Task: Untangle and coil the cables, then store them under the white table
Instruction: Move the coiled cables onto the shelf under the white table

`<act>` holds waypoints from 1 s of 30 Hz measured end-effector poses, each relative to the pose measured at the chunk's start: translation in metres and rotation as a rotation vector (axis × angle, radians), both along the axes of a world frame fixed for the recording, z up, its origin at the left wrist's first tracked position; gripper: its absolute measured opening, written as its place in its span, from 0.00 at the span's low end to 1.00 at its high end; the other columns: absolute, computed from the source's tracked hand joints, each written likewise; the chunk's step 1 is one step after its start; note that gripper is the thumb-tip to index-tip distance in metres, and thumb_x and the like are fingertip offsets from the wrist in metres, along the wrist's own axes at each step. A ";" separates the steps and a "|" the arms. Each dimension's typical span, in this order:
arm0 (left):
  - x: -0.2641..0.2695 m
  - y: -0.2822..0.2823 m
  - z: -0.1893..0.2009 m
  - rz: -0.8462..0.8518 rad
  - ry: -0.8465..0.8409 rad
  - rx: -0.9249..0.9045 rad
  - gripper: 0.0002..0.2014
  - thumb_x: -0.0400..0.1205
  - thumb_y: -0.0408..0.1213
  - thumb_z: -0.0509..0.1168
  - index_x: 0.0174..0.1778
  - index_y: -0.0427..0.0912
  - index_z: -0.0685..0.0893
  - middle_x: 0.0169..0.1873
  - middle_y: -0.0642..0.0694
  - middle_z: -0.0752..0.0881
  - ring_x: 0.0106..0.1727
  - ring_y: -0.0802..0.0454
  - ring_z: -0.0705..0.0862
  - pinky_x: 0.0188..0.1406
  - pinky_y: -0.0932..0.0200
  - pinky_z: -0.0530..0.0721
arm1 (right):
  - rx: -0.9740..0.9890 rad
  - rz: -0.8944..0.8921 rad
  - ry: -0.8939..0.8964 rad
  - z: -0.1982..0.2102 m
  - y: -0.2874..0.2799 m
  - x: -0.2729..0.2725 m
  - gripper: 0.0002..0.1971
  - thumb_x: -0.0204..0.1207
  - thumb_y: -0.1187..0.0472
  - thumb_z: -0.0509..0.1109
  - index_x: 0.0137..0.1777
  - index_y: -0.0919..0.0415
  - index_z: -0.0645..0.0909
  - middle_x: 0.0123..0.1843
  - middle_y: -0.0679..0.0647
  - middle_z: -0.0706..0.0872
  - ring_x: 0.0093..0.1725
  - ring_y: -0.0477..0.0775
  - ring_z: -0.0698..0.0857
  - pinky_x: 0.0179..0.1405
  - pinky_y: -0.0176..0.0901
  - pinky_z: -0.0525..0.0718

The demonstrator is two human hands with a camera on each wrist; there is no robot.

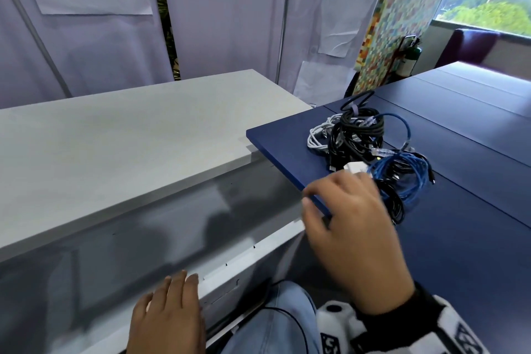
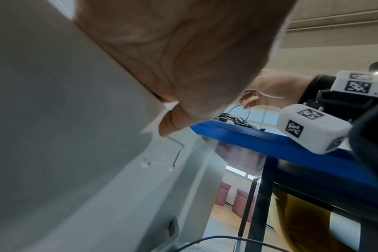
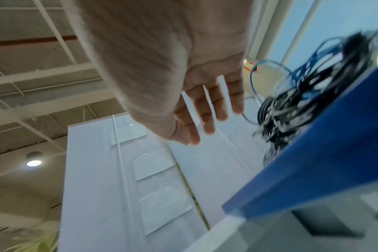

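Observation:
A tangled heap of cables [image 1: 370, 149] lies on the blue table [image 1: 459, 181] near its left corner: black, white and blue cords plus a small white plug block [image 1: 355, 167]. My right hand [image 1: 342, 204] hovers over the blue table's near edge just short of the heap, fingers straight and spread, holding nothing; the right wrist view shows the fingers [image 3: 211, 109] apart from the cables [image 3: 308, 95]. My left hand [image 1: 169, 307] is low by the white table's [image 1: 115, 141] front side, fingers straight. The left wrist view shows that hand [image 2: 183, 68] lying against the white panel [image 2: 65, 127].
The white table stands left of the blue one, their corners meeting. White cloth panels [image 1: 224, 14] hang behind. My jeans-clad leg [image 1: 275, 322] sits between the tables. Under the blue table are dark legs [image 2: 263, 196] and a loose dark cord [image 2: 216, 238] on the floor.

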State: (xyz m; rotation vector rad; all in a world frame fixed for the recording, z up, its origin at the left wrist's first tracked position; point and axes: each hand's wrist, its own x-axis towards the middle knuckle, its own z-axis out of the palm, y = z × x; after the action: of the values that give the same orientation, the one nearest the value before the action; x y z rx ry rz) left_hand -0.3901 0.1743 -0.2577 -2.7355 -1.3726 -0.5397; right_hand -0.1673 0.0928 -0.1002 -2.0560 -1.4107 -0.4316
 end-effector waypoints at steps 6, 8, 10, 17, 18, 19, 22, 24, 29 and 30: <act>0.000 0.000 0.010 0.046 0.136 -0.182 0.32 0.64 0.54 0.55 0.51 0.34 0.89 0.50 0.36 0.90 0.46 0.35 0.90 0.43 0.42 0.79 | -0.285 -0.404 0.045 0.001 -0.008 0.024 0.26 0.73 0.46 0.70 0.71 0.48 0.73 0.72 0.61 0.70 0.67 0.67 0.65 0.63 0.64 0.73; 0.001 -0.002 0.012 0.058 0.133 -0.181 0.32 0.63 0.54 0.56 0.52 0.34 0.90 0.51 0.37 0.89 0.47 0.36 0.90 0.44 0.44 0.75 | -0.425 -0.441 0.085 -0.001 -0.009 0.026 0.28 0.76 0.41 0.66 0.75 0.42 0.67 0.76 0.61 0.64 0.68 0.67 0.62 0.66 0.66 0.71; 0.001 -0.004 0.013 0.057 0.121 -0.165 0.33 0.63 0.54 0.57 0.52 0.35 0.90 0.52 0.38 0.89 0.47 0.36 0.89 0.45 0.45 0.74 | -0.480 -0.464 0.079 -0.003 -0.010 0.026 0.27 0.78 0.39 0.63 0.76 0.39 0.65 0.77 0.60 0.62 0.68 0.68 0.62 0.66 0.66 0.71; 0.000 -0.006 0.009 0.027 0.075 -0.040 0.33 0.64 0.52 0.59 0.59 0.36 0.89 0.52 0.41 0.90 0.53 0.42 0.83 0.48 0.46 0.74 | -0.481 -0.491 0.088 -0.014 -0.008 0.028 0.19 0.81 0.46 0.62 0.71 0.36 0.68 0.75 0.57 0.59 0.65 0.72 0.62 0.59 0.71 0.74; 0.000 -0.007 0.008 0.020 0.060 -0.022 0.32 0.64 0.51 0.59 0.59 0.37 0.89 0.52 0.42 0.90 0.53 0.44 0.81 0.48 0.46 0.74 | -0.467 -0.484 0.093 -0.015 -0.008 0.029 0.18 0.81 0.47 0.63 0.70 0.36 0.69 0.75 0.58 0.59 0.64 0.71 0.63 0.57 0.70 0.75; -0.001 -0.007 0.008 0.008 0.045 0.004 0.32 0.65 0.50 0.59 0.60 0.36 0.89 0.52 0.42 0.90 0.53 0.44 0.80 0.48 0.46 0.74 | -0.452 -0.482 0.096 -0.016 -0.008 0.029 0.18 0.81 0.48 0.63 0.69 0.37 0.70 0.74 0.58 0.60 0.63 0.70 0.63 0.55 0.69 0.76; 0.000 -0.013 0.009 -0.034 0.012 0.050 0.31 0.65 0.47 0.60 0.60 0.35 0.88 0.52 0.42 0.90 0.49 0.43 0.87 0.48 0.48 0.73 | -0.386 -0.464 0.110 -0.011 -0.009 0.025 0.17 0.80 0.49 0.65 0.67 0.38 0.73 0.72 0.59 0.63 0.61 0.68 0.63 0.53 0.69 0.76; 0.003 -0.015 0.009 -0.051 0.008 0.043 0.32 0.66 0.47 0.61 0.62 0.34 0.87 0.55 0.41 0.90 0.52 0.44 0.86 0.49 0.48 0.72 | -0.326 -0.422 0.086 -0.004 -0.006 0.018 0.16 0.79 0.50 0.67 0.67 0.38 0.75 0.72 0.60 0.65 0.60 0.68 0.64 0.52 0.69 0.75; 0.006 -0.014 0.008 -0.091 -0.013 -0.018 0.33 0.65 0.46 0.62 0.65 0.34 0.85 0.63 0.42 0.87 0.60 0.48 0.80 0.54 0.50 0.72 | -0.238 -0.128 0.059 0.022 0.020 -0.013 0.16 0.78 0.48 0.66 0.64 0.33 0.73 0.70 0.53 0.64 0.61 0.61 0.61 0.58 0.63 0.70; 0.006 -0.015 0.009 -0.096 -0.023 -0.054 0.32 0.66 0.45 0.63 0.65 0.34 0.85 0.63 0.43 0.86 0.59 0.47 0.83 0.54 0.50 0.72 | -0.287 -0.055 0.079 0.022 0.032 -0.020 0.16 0.78 0.47 0.65 0.64 0.32 0.72 0.69 0.51 0.63 0.61 0.59 0.61 0.61 0.61 0.69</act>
State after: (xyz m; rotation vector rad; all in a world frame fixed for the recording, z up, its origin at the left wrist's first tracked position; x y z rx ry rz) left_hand -0.3843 0.1598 -0.2484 -2.8593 -1.2838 -0.5490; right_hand -0.1874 0.1246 -0.0777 -2.3165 -1.4392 -0.1753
